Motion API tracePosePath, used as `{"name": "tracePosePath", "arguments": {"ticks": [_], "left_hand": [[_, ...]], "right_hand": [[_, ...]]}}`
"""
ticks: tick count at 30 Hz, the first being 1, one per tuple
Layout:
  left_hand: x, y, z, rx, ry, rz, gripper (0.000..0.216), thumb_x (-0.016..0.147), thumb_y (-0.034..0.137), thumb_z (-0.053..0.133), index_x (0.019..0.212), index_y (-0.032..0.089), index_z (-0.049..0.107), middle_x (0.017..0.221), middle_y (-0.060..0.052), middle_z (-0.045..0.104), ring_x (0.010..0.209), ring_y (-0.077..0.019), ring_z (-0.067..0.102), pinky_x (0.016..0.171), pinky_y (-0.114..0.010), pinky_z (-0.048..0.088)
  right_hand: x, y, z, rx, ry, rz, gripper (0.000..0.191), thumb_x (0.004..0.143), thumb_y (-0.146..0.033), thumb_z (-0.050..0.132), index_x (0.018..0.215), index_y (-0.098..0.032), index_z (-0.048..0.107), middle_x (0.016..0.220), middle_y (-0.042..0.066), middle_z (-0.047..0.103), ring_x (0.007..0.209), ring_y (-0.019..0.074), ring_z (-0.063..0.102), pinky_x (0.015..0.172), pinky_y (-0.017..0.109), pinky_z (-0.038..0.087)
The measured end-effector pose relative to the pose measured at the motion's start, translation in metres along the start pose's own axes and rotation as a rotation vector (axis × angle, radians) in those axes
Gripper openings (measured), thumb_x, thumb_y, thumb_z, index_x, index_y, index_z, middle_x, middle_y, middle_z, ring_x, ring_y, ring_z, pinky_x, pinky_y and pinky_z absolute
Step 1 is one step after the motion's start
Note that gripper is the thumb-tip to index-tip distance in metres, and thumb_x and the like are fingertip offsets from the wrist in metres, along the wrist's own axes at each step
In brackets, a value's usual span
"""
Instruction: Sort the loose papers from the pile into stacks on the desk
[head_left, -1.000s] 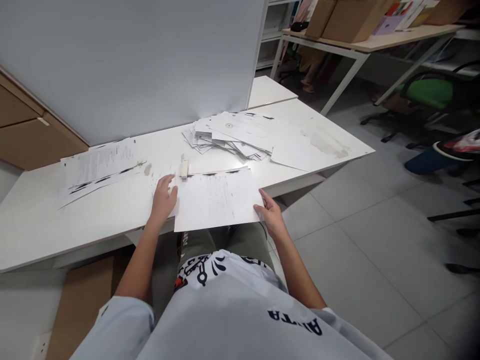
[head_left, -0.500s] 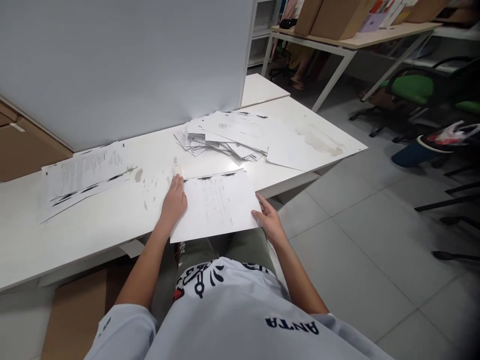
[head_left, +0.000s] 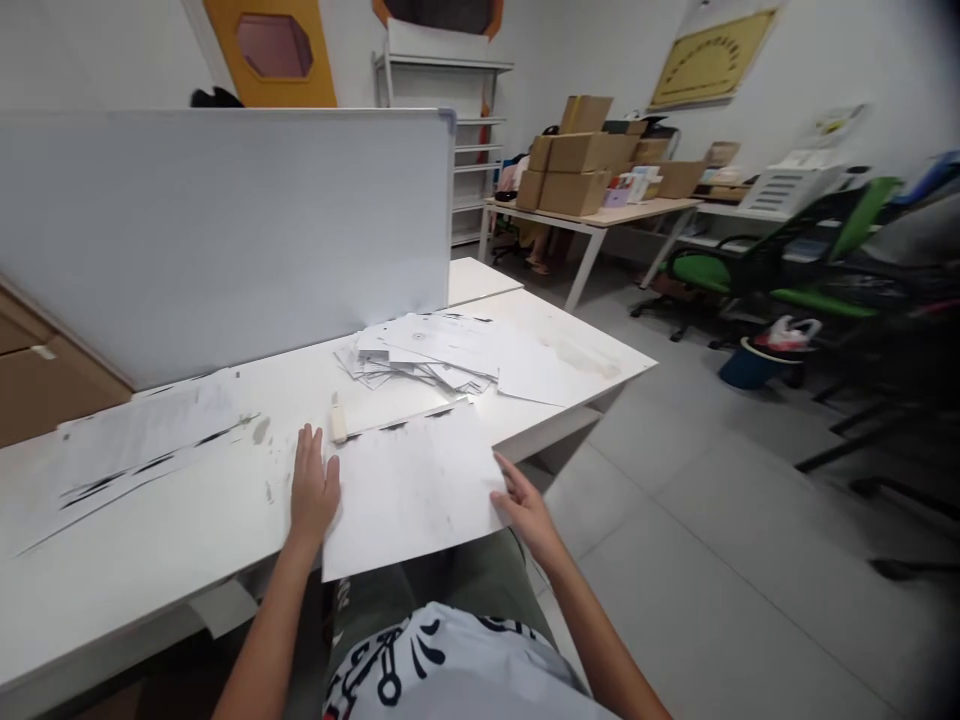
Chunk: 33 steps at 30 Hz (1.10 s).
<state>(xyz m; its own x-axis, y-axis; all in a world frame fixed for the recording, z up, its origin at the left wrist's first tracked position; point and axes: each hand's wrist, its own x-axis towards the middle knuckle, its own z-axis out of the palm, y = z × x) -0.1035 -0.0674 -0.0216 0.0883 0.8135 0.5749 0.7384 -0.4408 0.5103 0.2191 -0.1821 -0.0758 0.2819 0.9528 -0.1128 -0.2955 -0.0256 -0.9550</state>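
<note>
A white sheet of paper (head_left: 409,490) with faint print lies at the table's front edge and juts out over my lap. Dark marks run along its far edge, where another sheet's rim seems to show beneath. My right hand (head_left: 523,502) grips its right edge, thumb on top and fingers partly hidden. Beside its left edge, my left hand (head_left: 313,487) is open, fingers stretched forward, thumb close to the paper. A small cream-coloured block (head_left: 338,424) rests just beyond the left thumb, at the sheet's far left corner.
A messy paper pile (head_left: 427,352) lies beyond the sheet; more printed sheets (head_left: 150,430) are at the left. A whiteboard (head_left: 225,240) stands along the back of the white table (head_left: 187,530). A cardboard box (head_left: 52,375) is at far left. Green chairs (head_left: 701,270) and a bin (head_left: 750,365) stand right.
My view has tilted up, showing more of the room. My left hand has come away from the cream-coloured block and opened at the sheet's left. The right hand keeps the right edge.
</note>
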Motion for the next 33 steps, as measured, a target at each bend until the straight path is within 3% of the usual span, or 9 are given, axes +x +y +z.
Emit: {"name": "tracePosePath", "arguments": {"ticks": [3,5,9,12,16,20,24,27,33], "left_hand": [[-0.043,0.018,-0.017,-0.062,0.243,-0.201,0.045,0.098,0.04,0.033,0.133,0.02,0.054,0.143,-0.016,0.054,0.141,-0.0278,0.044,0.118,-0.049,0.035],[-0.086,0.025,-0.016,-0.088,0.265,-0.394,0.039,0.096,0.044,0.036,0.119,0.026,0.061,0.12,-0.013,0.067,0.122,-0.029,0.061,0.108,-0.048,0.046],[-0.17,0.028,0.01,-0.315,-0.186,-0.671,0.043,0.088,0.059,0.042,0.105,0.029,0.068,0.109,-0.011,0.072,0.108,-0.0324,0.068,0.095,-0.046,0.055],[-0.196,0.031,0.03,-0.558,-0.33,-0.853,0.062,0.085,0.07,0.037,0.115,0.026,0.068,0.126,-0.014,0.068,0.124,-0.0311,0.061,0.102,-0.043,0.052],[-0.175,0.045,0.037,-0.632,-0.379,-0.864,0.057,0.081,0.067,0.048,0.114,0.026,0.069,0.128,-0.012,0.068,0.129,-0.0312,0.057,0.112,-0.045,0.043],[-0.14,0.06,0.029,-0.569,-0.41,-0.635,0.047,0.083,0.056,0.055,0.109,0.021,0.072,0.117,-0.012,0.073,0.116,-0.0321,0.065,0.108,-0.047,0.046],[-0.105,0.056,-0.001,-0.523,-0.233,-0.604,0.042,0.083,0.052,0.058,0.102,0.018,0.072,0.106,-0.011,0.075,0.107,-0.0301,0.068,0.101,-0.045,0.05],[-0.065,0.021,-0.04,-0.512,0.055,-0.759,0.036,0.081,0.043,0.064,0.102,0.014,0.068,0.101,-0.011,0.075,0.099,-0.0278,0.069,0.092,-0.041,0.054],[0.016,-0.112,-0.125,-0.232,0.452,-0.845,0.031,0.092,0.013,0.044,0.122,0.004,0.045,0.126,-0.017,0.062,0.1,-0.0153,0.064,0.094,-0.032,0.054]], "right_hand": [[-0.006,0.003,-0.023,-0.001,0.094,0.047,0.084,0.06,-0.037,0.081,0.138,-0.023,0.055,0.106,0.008,0.077,0.088,0.0269,0.071,0.076,0.036,0.056],[-0.009,0.01,-0.039,0.004,0.185,0.098,0.073,0.056,-0.033,0.079,0.127,-0.023,0.063,0.103,0.007,0.077,0.086,0.0273,0.071,0.073,0.035,0.055],[-0.011,0.033,-0.059,-0.034,0.301,0.197,0.044,0.049,-0.029,0.072,0.092,-0.022,0.071,0.091,0.006,0.077,0.078,0.0275,0.07,0.066,0.033,0.052],[-0.008,0.051,-0.061,-0.073,0.271,0.232,0.04,0.045,-0.029,0.07,0.085,-0.022,0.07,0.081,0.004,0.076,0.077,0.0265,0.068,0.067,0.033,0.05],[-0.004,0.067,-0.054,-0.072,0.218,0.247,0.039,0.043,-0.029,0.071,0.081,-0.022,0.068,0.077,0.003,0.074,0.077,0.0241,0.066,0.069,0.031,0.049],[-0.007,0.081,-0.055,-0.068,0.173,0.281,0.04,0.046,-0.033,0.074,0.084,-0.022,0.066,0.076,0.002,0.072,0.074,0.0229,0.065,0.069,0.032,0.049],[-0.018,0.1,-0.066,-0.039,0.154,0.302,0.046,0.051,-0.041,0.079,0.091,-0.023,0.067,0.082,0.002,0.073,0.076,0.0213,0.067,0.074,0.035,0.052],[-0.028,0.114,-0.069,-0.081,0.114,0.307,0.045,0.054,-0.046,0.078,0.092,-0.022,0.068,0.086,0.004,0.073,0.08,0.0221,0.068,0.077,0.037,0.053],[-0.032,0.121,-0.052,-0.123,0.151,0.285,0.044,0.053,-0.047,0.076,0.087,-0.02,0.07,0.083,0.003,0.074,0.079,0.0209,0.065,0.082,0.038,0.052]]}}
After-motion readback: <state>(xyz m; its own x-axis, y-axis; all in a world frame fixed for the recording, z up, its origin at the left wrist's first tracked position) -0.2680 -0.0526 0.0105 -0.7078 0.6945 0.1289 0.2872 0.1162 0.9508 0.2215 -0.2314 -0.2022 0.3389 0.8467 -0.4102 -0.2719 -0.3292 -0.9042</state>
